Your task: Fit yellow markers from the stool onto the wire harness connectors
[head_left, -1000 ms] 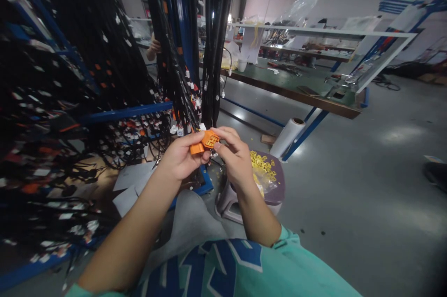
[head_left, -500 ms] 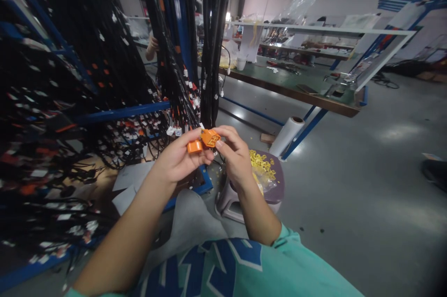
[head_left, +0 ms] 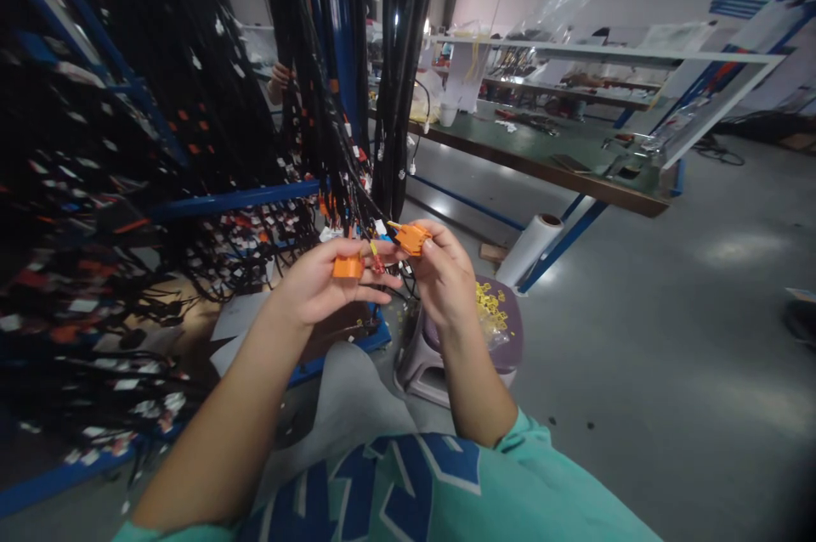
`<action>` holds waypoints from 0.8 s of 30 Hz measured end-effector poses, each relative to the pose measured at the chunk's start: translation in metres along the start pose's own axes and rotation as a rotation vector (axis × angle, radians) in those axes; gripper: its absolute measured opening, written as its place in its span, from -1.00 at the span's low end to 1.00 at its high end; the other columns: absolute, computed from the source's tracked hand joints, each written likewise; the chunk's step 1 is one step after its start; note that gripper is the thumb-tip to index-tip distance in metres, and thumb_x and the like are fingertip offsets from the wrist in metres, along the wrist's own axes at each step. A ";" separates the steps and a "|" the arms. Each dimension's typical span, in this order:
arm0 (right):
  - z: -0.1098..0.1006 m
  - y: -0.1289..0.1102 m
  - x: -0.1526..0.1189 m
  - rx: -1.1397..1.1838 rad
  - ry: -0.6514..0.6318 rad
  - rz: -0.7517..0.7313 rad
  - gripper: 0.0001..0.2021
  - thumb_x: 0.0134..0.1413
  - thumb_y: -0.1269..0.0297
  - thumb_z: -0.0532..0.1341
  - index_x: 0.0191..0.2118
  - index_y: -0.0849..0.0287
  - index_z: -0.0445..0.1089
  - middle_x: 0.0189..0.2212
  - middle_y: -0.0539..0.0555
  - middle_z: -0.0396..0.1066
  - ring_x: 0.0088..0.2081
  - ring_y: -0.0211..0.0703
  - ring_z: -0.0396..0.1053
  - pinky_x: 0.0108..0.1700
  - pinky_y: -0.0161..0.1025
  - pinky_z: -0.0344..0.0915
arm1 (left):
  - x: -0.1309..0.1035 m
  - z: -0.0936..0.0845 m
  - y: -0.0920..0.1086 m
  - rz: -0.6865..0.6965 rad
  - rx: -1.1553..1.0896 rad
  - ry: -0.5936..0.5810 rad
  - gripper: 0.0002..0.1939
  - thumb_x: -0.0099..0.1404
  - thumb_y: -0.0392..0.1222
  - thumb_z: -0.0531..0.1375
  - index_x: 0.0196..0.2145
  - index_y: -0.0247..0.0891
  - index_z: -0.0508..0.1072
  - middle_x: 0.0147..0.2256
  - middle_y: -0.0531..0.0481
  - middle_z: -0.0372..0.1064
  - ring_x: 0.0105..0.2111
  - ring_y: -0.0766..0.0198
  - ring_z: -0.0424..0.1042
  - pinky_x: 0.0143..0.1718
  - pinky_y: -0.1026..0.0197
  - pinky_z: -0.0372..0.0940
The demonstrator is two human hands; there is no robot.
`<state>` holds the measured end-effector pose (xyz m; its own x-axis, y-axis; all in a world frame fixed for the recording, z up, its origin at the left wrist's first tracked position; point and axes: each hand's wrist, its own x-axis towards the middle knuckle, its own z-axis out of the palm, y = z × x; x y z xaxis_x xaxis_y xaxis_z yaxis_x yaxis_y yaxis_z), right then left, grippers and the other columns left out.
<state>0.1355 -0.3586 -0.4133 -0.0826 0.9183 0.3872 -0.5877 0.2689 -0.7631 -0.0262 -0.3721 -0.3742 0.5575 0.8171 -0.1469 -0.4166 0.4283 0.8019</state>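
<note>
In the middle of the view, my left hand holds an orange plastic piece between thumb and fingers, its other fingers spread. My right hand pinches an orange connector with wires running from its left side. A small red piece with yellow by it sits at my left fingertips, between the two orange parts. The two orange parts are apart. Behind my hands hangs a thick bundle of black cables with white and orange ends.
A purple-topped stool bears yellow pieces and a plastic bag. A green workbench stands behind, a white roll beneath it. Racks of cables fill the left. Another person's hand shows behind the cables.
The two orange parts have moved apart, my right hand going up and right with the connector. My left fingers have spread, and the red piece has come into sight.
</note>
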 end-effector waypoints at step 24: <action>-0.054 -0.009 0.014 -0.554 0.042 -0.268 -0.74 0.05 0.15 0.18 -0.11 0.01 0.34 -0.15 0.00 0.37 -0.16 -0.22 0.37 -0.06 -0.17 0.30 | -0.003 0.010 0.009 0.050 0.033 0.210 -0.58 0.34 -0.27 -0.13 -0.59 -0.36 0.34 -0.64 0.02 0.23 -0.76 0.47 0.14 -0.74 0.41 0.06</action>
<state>0.1830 -0.3329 -0.4290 0.0486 0.8054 0.5907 -0.0773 0.5926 -0.8018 -0.0238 -0.3747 -0.3609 0.3732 0.9011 -0.2208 -0.4147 0.3749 0.8291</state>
